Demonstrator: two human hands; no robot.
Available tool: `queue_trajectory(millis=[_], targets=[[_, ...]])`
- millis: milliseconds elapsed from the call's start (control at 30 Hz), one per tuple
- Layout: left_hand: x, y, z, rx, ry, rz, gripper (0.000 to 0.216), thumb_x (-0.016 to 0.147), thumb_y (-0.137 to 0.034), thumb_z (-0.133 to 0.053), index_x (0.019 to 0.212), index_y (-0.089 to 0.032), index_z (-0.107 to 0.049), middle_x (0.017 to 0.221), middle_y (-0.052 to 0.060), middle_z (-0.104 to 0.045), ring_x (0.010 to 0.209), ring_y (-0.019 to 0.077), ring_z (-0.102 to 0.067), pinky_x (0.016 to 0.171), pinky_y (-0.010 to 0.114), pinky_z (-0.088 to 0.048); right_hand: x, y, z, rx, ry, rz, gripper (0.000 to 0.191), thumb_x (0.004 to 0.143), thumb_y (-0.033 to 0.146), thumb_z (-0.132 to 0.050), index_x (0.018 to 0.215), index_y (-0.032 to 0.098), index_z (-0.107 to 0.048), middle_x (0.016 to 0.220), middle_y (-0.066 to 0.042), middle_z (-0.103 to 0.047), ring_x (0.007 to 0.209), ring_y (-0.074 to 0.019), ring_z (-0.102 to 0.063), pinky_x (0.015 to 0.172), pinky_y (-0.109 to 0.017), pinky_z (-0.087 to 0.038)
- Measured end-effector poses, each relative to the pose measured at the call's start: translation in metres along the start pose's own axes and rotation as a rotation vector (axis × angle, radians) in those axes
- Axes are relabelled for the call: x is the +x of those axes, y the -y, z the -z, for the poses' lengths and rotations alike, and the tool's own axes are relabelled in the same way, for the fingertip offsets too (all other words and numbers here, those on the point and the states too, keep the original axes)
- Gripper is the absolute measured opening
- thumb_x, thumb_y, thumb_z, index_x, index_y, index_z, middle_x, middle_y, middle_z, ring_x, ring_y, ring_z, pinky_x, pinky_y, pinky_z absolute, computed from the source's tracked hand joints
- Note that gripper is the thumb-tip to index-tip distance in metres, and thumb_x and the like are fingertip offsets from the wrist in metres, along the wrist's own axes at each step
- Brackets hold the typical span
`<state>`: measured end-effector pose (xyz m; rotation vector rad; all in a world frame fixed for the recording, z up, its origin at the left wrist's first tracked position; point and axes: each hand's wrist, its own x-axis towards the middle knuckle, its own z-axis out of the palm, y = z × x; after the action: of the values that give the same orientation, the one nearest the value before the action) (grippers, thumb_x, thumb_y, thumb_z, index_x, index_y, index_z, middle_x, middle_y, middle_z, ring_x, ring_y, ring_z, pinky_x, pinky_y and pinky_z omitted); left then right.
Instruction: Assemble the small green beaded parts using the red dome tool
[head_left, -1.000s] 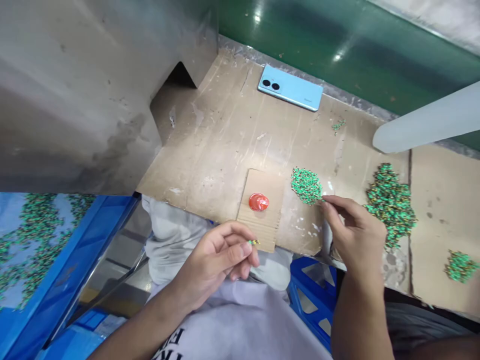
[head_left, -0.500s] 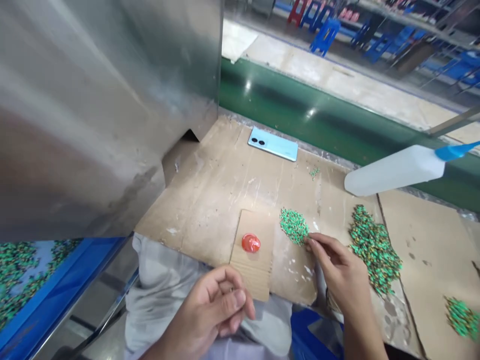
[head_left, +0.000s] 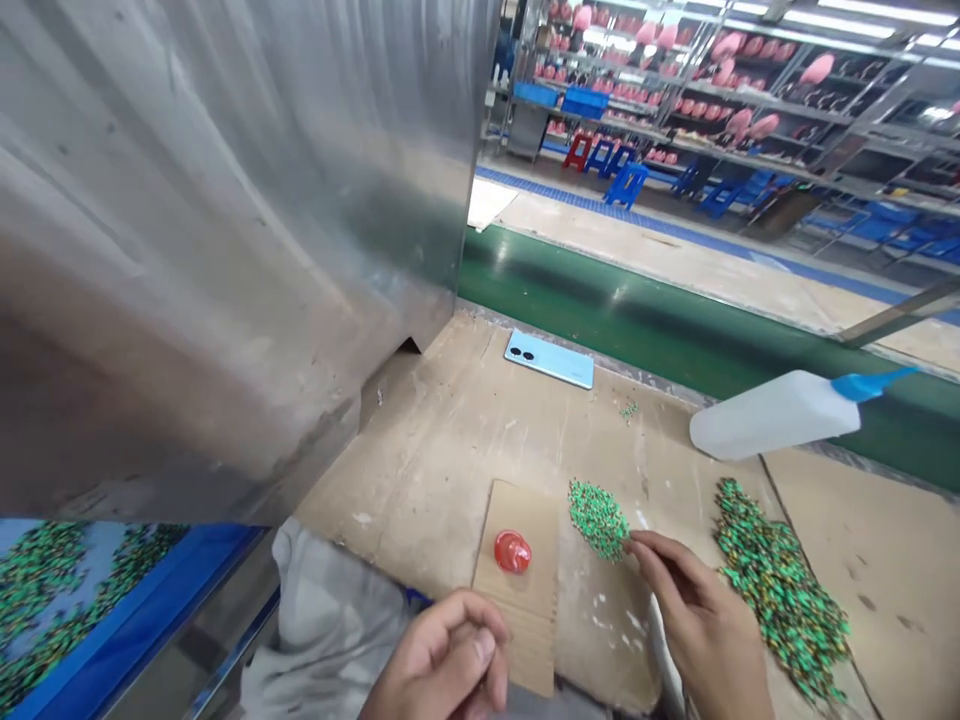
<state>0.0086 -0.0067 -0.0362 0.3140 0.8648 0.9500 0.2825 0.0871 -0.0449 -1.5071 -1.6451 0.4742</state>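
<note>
My right hand (head_left: 705,615) is closed in a pinch, its fingertips touching the right edge of a small pile of tiny green and gold pieces (head_left: 598,518). Whatever lies between those fingertips is too small to make out. My left hand (head_left: 454,660) is curled, thumb against the fingers, over the near end of a cardboard strip (head_left: 517,620); anything inside it is hidden. On that strip sits a glossy red blob (head_left: 512,551), just beyond the left hand. A larger heap of the green and gold pieces (head_left: 780,590) lies right of my right hand.
A white bottle with a blue nozzle (head_left: 772,415) stands at the back right. A light blue phone (head_left: 551,360) lies near the table's far edge. A metal panel (head_left: 262,250) rises on the left, above a blue tray (head_left: 150,610) of green pieces. Beyond runs a green belt (head_left: 600,300).
The camera view has tilted up, so the table and hands appear lower and more of the shelves shows. Both hands keep nearly the same pose and place over the table.
</note>
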Motion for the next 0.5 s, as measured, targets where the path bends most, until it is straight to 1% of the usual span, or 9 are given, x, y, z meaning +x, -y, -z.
queue_trajectory(millis=[33,100,167,267,367,433,500], targets=[[-0.003,-0.001,-0.003,0.009,-0.018,-0.006,0.057,0.080,-0.066,-0.090,0.092,-0.016,-0.065,0.066,-0.002,-0.062,0.052,0.0057,-0.036,0.053,0.023,-0.018,-0.003,0.005,-0.001,0.054,-0.009,-0.010,0.020,0.094,0.041,-0.079,0.090,0.022,-0.085,0.086,-0.007,-0.086,0.073,-0.0224,-0.082,0.066,-0.025,-0.065],[-0.009,-0.003,-0.009,0.036,-0.051,-0.022,0.056,0.082,-0.067,-0.087,0.092,-0.016,-0.065,0.068,-0.001,-0.062,0.054,0.0063,-0.038,0.053,0.024,-0.019,-0.012,0.016,-0.006,0.116,-0.021,-0.040,0.012,0.096,0.033,-0.077,0.095,0.023,-0.084,0.089,-0.005,-0.086,0.075,-0.0201,-0.081,0.067,-0.024,-0.064],[-0.010,-0.005,-0.014,0.060,-0.067,-0.016,0.055,0.085,-0.067,-0.084,0.094,-0.016,-0.066,0.069,-0.001,-0.063,0.057,0.0074,-0.040,0.056,0.024,-0.023,-0.025,0.029,-0.013,0.176,0.004,-0.061,0.008,0.098,0.029,-0.075,0.099,0.026,-0.083,0.093,-0.004,-0.085,0.080,-0.0190,-0.081,0.071,-0.025,-0.065],[-0.007,-0.005,-0.021,0.077,-0.053,-0.003,0.050,0.091,-0.063,-0.080,0.099,-0.015,-0.068,0.069,-0.001,-0.062,0.057,0.0077,-0.039,0.057,0.024,-0.025,-0.044,0.053,-0.025,0.306,0.074,-0.046,0.008,0.098,0.024,-0.075,0.096,0.028,-0.082,0.091,-0.002,-0.083,0.087,-0.0187,-0.080,0.074,-0.026,-0.065],[-0.002,-0.004,-0.025,0.105,-0.004,-0.036,0.046,0.095,-0.060,-0.076,0.102,-0.015,-0.067,0.065,-0.003,-0.059,0.056,0.0079,-0.037,0.055,0.025,-0.025,-0.058,0.073,-0.035,0.425,0.133,-0.027,0.010,0.098,0.020,-0.076,0.094,0.028,-0.080,0.087,-0.001,-0.079,0.082,-0.0170,-0.077,0.067,-0.024,-0.063],[-0.001,-0.005,-0.027,0.135,0.019,-0.059,0.045,0.097,-0.059,-0.074,0.103,-0.015,-0.066,0.064,-0.004,-0.056,0.055,0.0085,-0.036,0.054,0.025,-0.025,-0.062,0.079,-0.040,0.479,0.167,-0.022,0.010,0.098,0.019,-0.077,0.094,0.028,-0.080,0.085,-0.001,-0.077,0.077,-0.0163,-0.073,0.062,-0.023,-0.060],[0.000,-0.007,-0.027,0.170,0.016,-0.073,0.043,0.099,-0.058,-0.072,0.103,-0.016,-0.065,0.063,-0.005,-0.055,0.056,0.0092,-0.036,0.054,0.025,-0.026,-0.064,0.081,-0.042,0.507,0.194,-0.020,0.011,0.098,0.017,-0.077,0.097,0.027,-0.081,0.083,-0.001,-0.073,0.073,-0.0156,-0.069,0.059,-0.023,-0.057]])
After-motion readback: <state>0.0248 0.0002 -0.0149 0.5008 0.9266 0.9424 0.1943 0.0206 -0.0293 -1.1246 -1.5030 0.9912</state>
